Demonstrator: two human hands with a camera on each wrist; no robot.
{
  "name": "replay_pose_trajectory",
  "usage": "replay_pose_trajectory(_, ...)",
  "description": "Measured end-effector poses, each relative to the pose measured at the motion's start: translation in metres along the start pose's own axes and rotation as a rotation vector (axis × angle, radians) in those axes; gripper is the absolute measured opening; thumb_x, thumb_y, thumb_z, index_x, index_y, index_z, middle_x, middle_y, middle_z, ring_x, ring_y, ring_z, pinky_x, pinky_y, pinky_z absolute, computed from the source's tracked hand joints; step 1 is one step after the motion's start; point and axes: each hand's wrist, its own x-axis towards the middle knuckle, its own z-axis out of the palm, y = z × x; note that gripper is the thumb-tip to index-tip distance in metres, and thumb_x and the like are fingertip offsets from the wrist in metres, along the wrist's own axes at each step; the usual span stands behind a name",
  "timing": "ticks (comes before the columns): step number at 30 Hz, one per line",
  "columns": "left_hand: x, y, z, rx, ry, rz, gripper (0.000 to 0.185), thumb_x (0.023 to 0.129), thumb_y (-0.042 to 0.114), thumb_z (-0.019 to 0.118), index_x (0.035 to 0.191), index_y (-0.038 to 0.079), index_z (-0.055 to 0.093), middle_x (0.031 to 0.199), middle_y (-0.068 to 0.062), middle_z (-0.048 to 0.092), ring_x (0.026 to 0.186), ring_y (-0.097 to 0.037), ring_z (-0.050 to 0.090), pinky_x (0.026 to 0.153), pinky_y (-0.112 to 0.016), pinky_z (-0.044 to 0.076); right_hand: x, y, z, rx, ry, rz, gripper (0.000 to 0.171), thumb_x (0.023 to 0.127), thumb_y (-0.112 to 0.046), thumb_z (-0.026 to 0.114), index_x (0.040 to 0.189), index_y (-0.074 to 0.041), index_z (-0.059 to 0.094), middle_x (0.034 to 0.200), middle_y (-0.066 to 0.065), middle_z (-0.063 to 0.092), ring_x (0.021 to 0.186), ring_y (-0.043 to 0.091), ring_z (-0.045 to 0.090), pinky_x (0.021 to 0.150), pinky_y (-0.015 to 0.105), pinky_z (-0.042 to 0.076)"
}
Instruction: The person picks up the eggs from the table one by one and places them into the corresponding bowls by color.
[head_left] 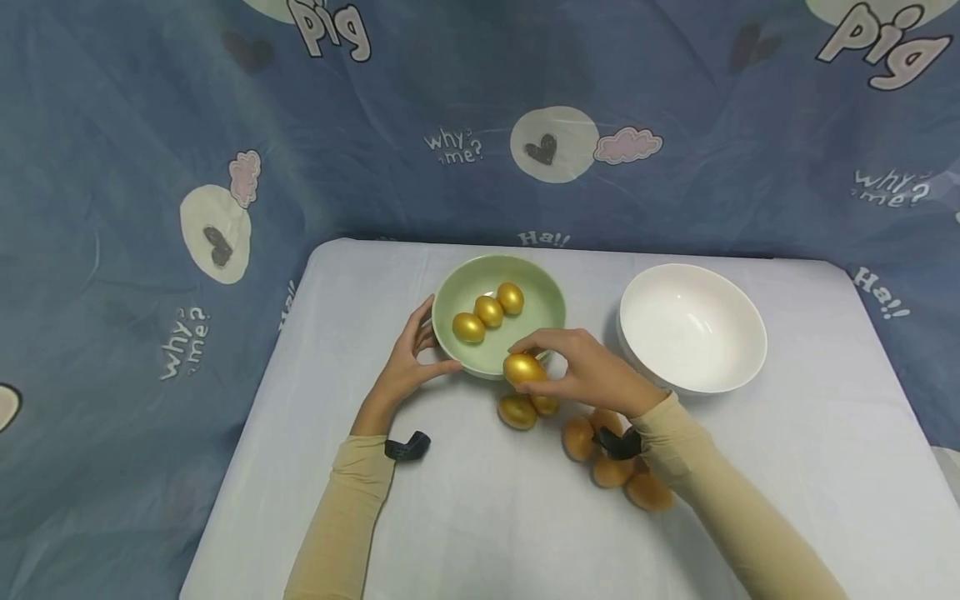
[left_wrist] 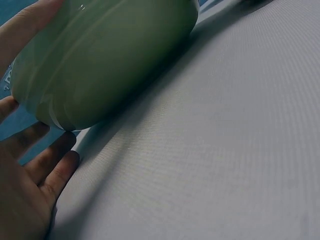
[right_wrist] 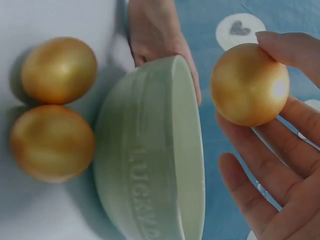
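Note:
My right hand [head_left: 596,372] pinches a gold egg [head_left: 522,369] between thumb and fingertips, over the near right rim of a light green bowl [head_left: 538,308]. Three gold eggs [head_left: 488,312] lie in a slanting row inside that bowl. My left hand [head_left: 402,372] holds the bowl's left side, thumb at the near rim and fingers spread along the wall [left_wrist: 100,65]. Two more gold eggs [right_wrist: 52,143] rest on the table just in front of the bowl, partly covered by the right hand in the head view.
Several brown eggs [head_left: 612,472] lie together under the right wrist, partly hidden by it. A larger white bowl [head_left: 693,325] stands to the right of the green one. Behind the white-covered table [head_left: 480,517] hangs a blue printed cloth [head_left: 390,192].

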Motion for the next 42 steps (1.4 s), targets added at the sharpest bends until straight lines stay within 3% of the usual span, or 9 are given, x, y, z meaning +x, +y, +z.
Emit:
replay_pose_trajectory(4, -0.001, -0.001, -0.001, -0.009, -0.006, 0.012, 0.117, 0.076, 0.015, 0.094, 0.165, 0.032, 0.02, 0.17, 0.004, 0.03, 0.15, -0.029, 0.044, 0.117, -0.046, 0.046, 0.013, 0.001, -0.004, 0.053, 0.001, 0.024, 0.038, 0.088, -0.025, 0.085, 0.124, -0.02, 0.072, 0.121, -0.009, 0.075, 0.115, 0.009, 0.068, 0.105, 0.043, 0.056)
replay_pose_trajectory(9, -0.001, -0.002, -0.001, -0.015, -0.009, 0.023, 0.116, 0.076, 0.02, 0.094, 0.165, 0.032, 0.02, 0.17, 0.003, 0.031, 0.151, -0.03, 0.041, 0.117, -0.046, 0.046, 0.031, 0.003, -0.009, 0.012, 0.01, 0.016, 0.039, 0.088, -0.025, 0.084, 0.124, -0.016, 0.072, 0.123, -0.005, 0.075, 0.114, 0.013, 0.069, 0.103, 0.04, 0.057)
replay_pose_trajectory(14, -0.001, -0.002, -0.001, -0.013, -0.006, 0.016, 0.117, 0.075, 0.023, 0.095, 0.165, 0.032, 0.02, 0.17, 0.003, 0.031, 0.151, -0.029, 0.042, 0.117, -0.041, 0.047, 0.048, 0.007, -0.015, 0.041, 0.004, 0.081, 0.042, 0.088, -0.029, 0.084, 0.126, -0.016, 0.071, 0.124, -0.003, 0.074, 0.115, 0.017, 0.069, 0.106, 0.041, 0.056)
replay_pose_trajectory(21, -0.001, -0.002, -0.002, -0.018, -0.009, 0.01, 0.117, 0.076, 0.013, 0.094, 0.165, 0.03, 0.02, 0.17, 0.002, 0.032, 0.15, -0.028, 0.043, 0.118, -0.047, 0.045, 0.073, 0.019, -0.019, 0.092, -0.004, 0.114, 0.043, 0.088, -0.029, 0.084, 0.126, -0.015, 0.071, 0.125, -0.001, 0.074, 0.112, 0.017, 0.069, 0.109, 0.04, 0.054)
replay_pose_trajectory(31, 0.001, -0.001, -0.001, -0.021, -0.018, -0.002, 0.122, 0.075, 0.005, 0.092, 0.167, 0.021, 0.014, 0.172, -0.004, 0.025, 0.154, -0.034, 0.036, 0.12, -0.056, 0.04, 0.099, 0.042, -0.02, 0.099, 0.005, 0.181, 0.045, 0.088, -0.023, 0.083, 0.129, -0.009, 0.069, 0.125, 0.01, 0.073, 0.119, 0.028, 0.07, 0.107, 0.041, 0.056)
replay_pose_trajectory(37, -0.002, 0.016, -0.001, -0.041, -0.032, -0.014, 0.119, 0.076, 0.007, 0.092, 0.167, 0.013, 0.015, 0.172, -0.011, 0.024, 0.153, -0.041, 0.035, 0.121, -0.059, 0.038, 0.113, 0.046, -0.018, 0.098, -0.013, 0.22, 0.045, 0.088, -0.024, 0.083, 0.128, -0.009, 0.07, 0.128, 0.01, 0.072, 0.122, 0.029, 0.067, 0.109, 0.044, 0.054)
replay_pose_trajectory(42, -0.005, 0.03, 0.0, -0.043, -0.03, -0.009, 0.117, 0.077, 0.01, 0.092, 0.166, 0.011, 0.016, 0.171, -0.014, 0.027, 0.149, -0.043, 0.04, 0.12, -0.058, 0.04, 0.128, 0.05, -0.014, 0.07, -0.041, 0.238, 0.042, 0.088, -0.027, 0.084, 0.124, -0.01, 0.07, 0.126, 0.009, 0.073, 0.119, 0.029, 0.069, 0.101, 0.041, 0.059)
